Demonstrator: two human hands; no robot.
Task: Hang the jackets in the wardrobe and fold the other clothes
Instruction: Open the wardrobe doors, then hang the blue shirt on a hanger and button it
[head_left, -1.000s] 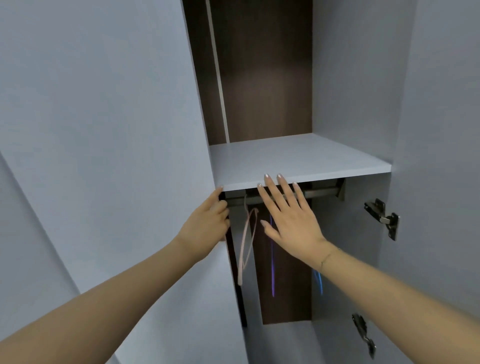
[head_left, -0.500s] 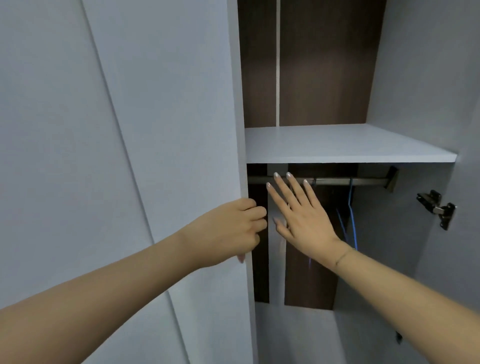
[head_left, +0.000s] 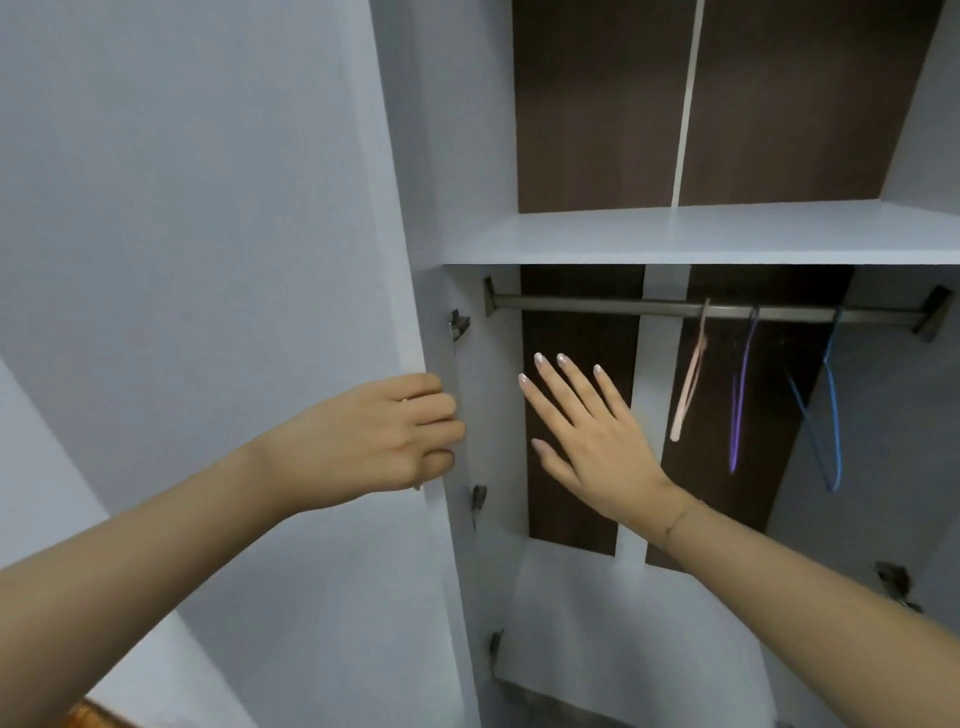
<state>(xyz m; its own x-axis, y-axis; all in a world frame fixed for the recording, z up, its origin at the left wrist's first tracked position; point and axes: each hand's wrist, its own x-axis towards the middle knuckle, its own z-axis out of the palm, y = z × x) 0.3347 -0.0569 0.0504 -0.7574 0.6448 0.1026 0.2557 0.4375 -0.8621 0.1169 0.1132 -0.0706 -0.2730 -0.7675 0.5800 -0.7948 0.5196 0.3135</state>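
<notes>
Nearest, the left hand (head_left: 395, 431) grips the edge of the wardrobe door (head_left: 218, 260), its fingers curled round it. If the door swings back, these fingers can be caught near the hinges (head_left: 460, 325). Just beside it, the right hand (head_left: 587, 441) is spread wide and holds nothing, in front of the open wardrobe (head_left: 701, 234). If it reaches carelessly, it can knock the 3 hangers, pink (head_left: 691, 374), purple (head_left: 740, 395) and blue (head_left: 828, 405), which hang bare on the rail (head_left: 597, 305) further back. No jackets or other clothes are in view, so I cannot tell where they lie. The right door and the wardrobe floor are cut off, and the hangers look blurred.
</notes>
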